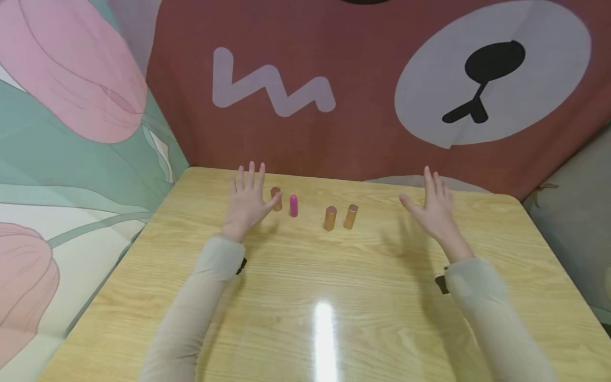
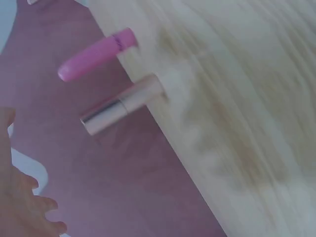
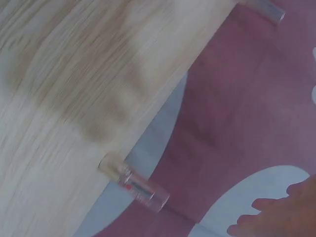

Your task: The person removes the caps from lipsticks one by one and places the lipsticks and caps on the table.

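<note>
Both hands are raised over the table with their fingers spread, holding nothing. My left hand [image 1: 246, 206] is nearest a copper-coloured lipstick tube [image 1: 276, 197], which its thumb partly covers in the head view. Just right of that stands a bright pink tube [image 1: 293, 206]. Two gold-coloured lipstick tubes [image 1: 330, 218] [image 1: 351, 217] stand upright near the middle, well left of my right hand [image 1: 435, 212]. The left wrist view has the pink tube [image 2: 96, 55] beside a shiny rose-gold one [image 2: 123, 103]. In the right wrist view, a tube [image 3: 133, 182] with a clearer upper part looks blurred.
The table [image 1: 267, 307] has a light wood-grain top with a bright light reflection near its front. Behind it hangs a reddish-brown cloth [image 1: 363, 132] with a cartoon face. A floral cloth [image 1: 95, 175] covers the left side, and a grey surface [image 1: 573, 212] lies beyond the right edge.
</note>
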Motion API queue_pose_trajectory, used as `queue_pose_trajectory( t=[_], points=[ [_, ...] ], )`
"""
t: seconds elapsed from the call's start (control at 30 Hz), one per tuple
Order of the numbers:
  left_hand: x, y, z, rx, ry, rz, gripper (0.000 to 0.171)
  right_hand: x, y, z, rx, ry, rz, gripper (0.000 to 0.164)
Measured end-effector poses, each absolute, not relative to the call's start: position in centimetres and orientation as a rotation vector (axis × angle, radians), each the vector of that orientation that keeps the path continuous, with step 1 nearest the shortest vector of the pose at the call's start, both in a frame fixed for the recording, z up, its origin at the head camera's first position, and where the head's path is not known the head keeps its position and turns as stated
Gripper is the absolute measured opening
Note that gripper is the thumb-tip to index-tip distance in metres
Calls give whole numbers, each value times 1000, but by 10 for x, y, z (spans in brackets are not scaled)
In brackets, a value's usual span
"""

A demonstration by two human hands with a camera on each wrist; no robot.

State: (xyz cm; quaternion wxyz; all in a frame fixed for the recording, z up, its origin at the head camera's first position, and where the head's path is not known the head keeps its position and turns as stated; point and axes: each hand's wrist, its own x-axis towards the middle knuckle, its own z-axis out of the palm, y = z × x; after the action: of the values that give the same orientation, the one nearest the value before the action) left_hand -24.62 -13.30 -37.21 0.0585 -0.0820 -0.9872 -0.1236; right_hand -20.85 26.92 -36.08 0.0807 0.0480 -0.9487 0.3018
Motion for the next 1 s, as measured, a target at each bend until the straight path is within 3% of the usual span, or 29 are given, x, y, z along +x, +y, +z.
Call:
queue_pose_trajectory(
  t=[0.23, 0.63, 1.0],
  points=[
    [-240, -109, -363, -379, -2905, -612, 77, -206, 255, -357, 166, -2766, 1228, 88],
    [-230, -68, -371, -451, -2701, -1153, 44, -201, 230, -360, 106, -2630, 1727, 75],
    [-232, -41, -391, -383, -2777, -1699, 52, -201, 209, -371, 6, -2488, 1950, 62]
  ],
)
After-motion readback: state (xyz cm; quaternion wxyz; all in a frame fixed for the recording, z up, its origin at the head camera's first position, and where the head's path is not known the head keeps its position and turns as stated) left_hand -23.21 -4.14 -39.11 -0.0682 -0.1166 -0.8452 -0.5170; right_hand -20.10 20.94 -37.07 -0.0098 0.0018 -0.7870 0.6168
